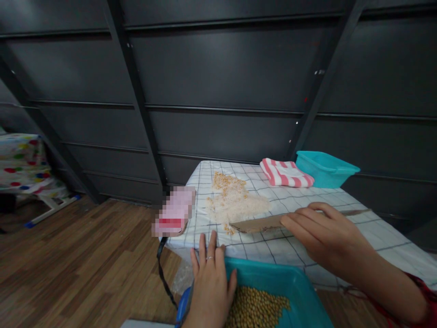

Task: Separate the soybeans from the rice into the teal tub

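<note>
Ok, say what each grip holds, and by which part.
The right grip holds a cardboard strip near its middle. The left grip is at the nearer turquoise tub; whether it holds the rim cannot be told.

A big dark gray wall stands at the far side, with long slanted beams on it. The floor is brown wood. Far on the right, a folded pink-and-white striped towel lies by a turquoise plastic tub. Far left is a white cloth with bright dots — red, blue and yellow — and a white leg with blue ends. Nearer, a pink thing is too blurry to name — a black strap hangs below it.
</note>
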